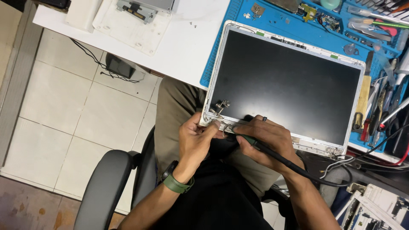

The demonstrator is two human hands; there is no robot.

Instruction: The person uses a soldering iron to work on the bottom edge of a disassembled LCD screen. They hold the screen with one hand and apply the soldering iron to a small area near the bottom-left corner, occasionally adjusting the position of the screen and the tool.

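Gripping the near edge of the screen panel (285,81), left hand (197,138) pinches the white bezel by a hinge bracket (221,105). Right hand (266,138) is closed round a dark-handled tool (272,154), tip at the bezel between the hands. Panel lies flat, half on a blue mat (238,25), overhanging the counter (187,47) toward the lap. Judged light, stiff, fragile glass: hold by frame only. Green tape tabs sit on the far bezel. Hand tools lie right of the panel.

The right hand (266,138) hides the tool's (281,159) tip; bench tools (379,25) are cut off at the edges.
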